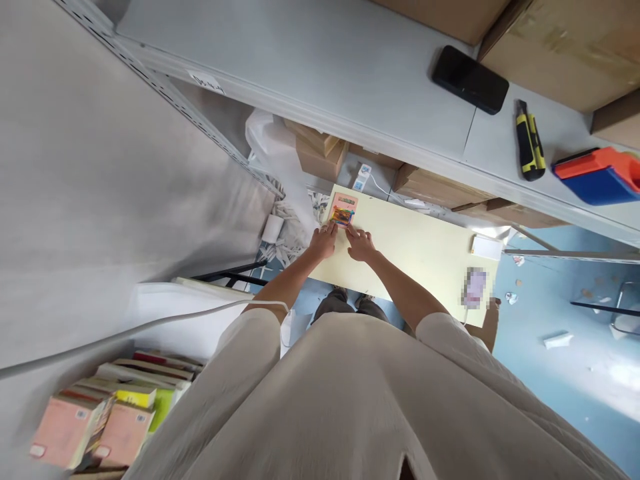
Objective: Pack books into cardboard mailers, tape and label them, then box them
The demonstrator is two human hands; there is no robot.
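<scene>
A small pink book with a colourful cover picture [343,208] lies at the far left corner of a pale yellow table [425,250]. My left hand [323,241] rests on the table at the book's near left edge, fingers stretched toward it. Close beside it, my right hand [360,244] lies with its fingers reaching to the book's near right edge. Both hands touch the book; neither lifts it.
A grey shelf [320,60] above holds a black phone [470,79], a yellow-black utility knife [530,141], an orange-blue tape dispenser [600,176] and cardboard boxes [565,47]. Stacked books [100,413] sit at lower left. A white box [487,247] lies on the table's right.
</scene>
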